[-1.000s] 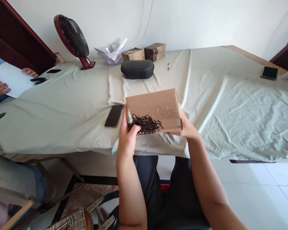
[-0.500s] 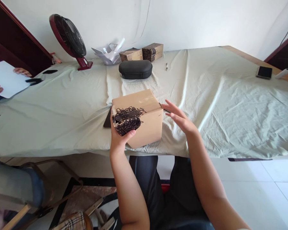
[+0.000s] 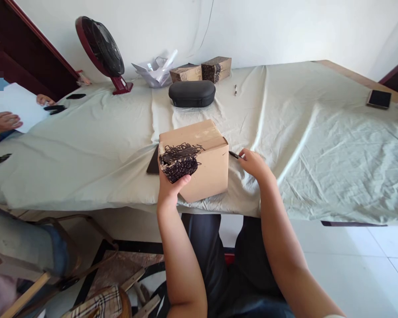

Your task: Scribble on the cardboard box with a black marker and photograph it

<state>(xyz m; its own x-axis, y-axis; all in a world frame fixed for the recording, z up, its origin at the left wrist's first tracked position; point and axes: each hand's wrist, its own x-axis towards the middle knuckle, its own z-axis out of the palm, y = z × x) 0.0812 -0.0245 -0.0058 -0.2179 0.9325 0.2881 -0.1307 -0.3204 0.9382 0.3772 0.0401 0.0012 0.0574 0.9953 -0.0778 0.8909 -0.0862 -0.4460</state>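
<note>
A brown cardboard box (image 3: 208, 172) sits tilted near the table's front edge, its left corner covered in dense black scribble. My left hand (image 3: 171, 187) grips that corner, thumb on the front face and the other fingers hidden behind the box. To the right of the box, my right hand (image 3: 254, 163) pinches a dark pen (image 3: 234, 154) whose end points toward the box. From behind the box's left side pokes a flat dark object (image 3: 153, 162), mostly hidden.
Behind the box lie a black zip case (image 3: 192, 94), a scribbled carton (image 3: 216, 68) and a plastic basket (image 3: 154, 77). A fan (image 3: 101, 48) stands back left. At far left another person's hands hold a white sheet (image 3: 24, 106). A phone (image 3: 379, 99) lies far right.
My right hand has closed from spread fingers into a pinch on the pen. My left hand keeps its hold on the box. The whole view has shifted slightly.
</note>
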